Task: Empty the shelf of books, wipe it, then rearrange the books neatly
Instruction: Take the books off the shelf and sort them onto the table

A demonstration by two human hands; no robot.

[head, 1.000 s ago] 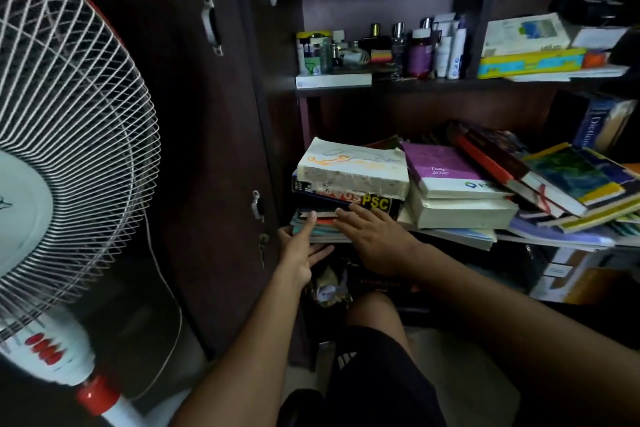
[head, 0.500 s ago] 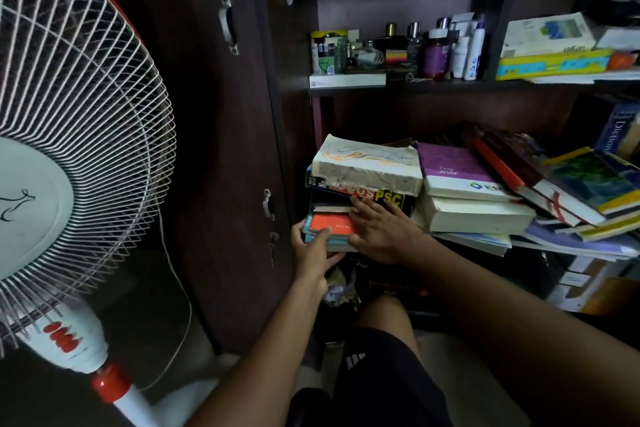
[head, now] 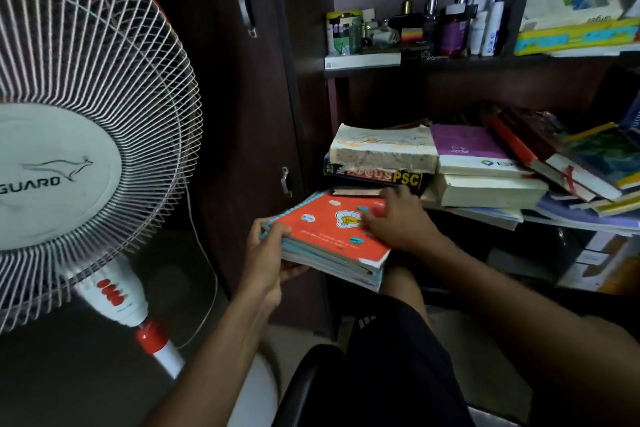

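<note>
Gripping the near left corner of an orange notebook (head: 334, 230) and the thin books stacked under it: left hand (head: 268, 253), thumb on the cover, fingers curled beneath. Pressing flat on the cover's far right part: right hand (head: 398, 218), fingers relaxed and spread. Pulled out toward the body since 0.5 s ago, when only a strip of orange showed under the pile and both hands sat at the shelf edge; now almost clear of the shelf (head: 571, 225), tilted, far end just under a thin book below the PSC book (head: 381, 178). Just beyond the right hand, unmoved: PSC book with a worn white book (head: 382, 149) on top. Right of that hand: purple book (head: 467, 152) on a thick white one, then slanting books further right. Above both hands: bottles (head: 450, 28) on the upper shelf. Left of the left hand: fan (head: 79, 149), dark cupboard door (head: 242, 114).
</note>
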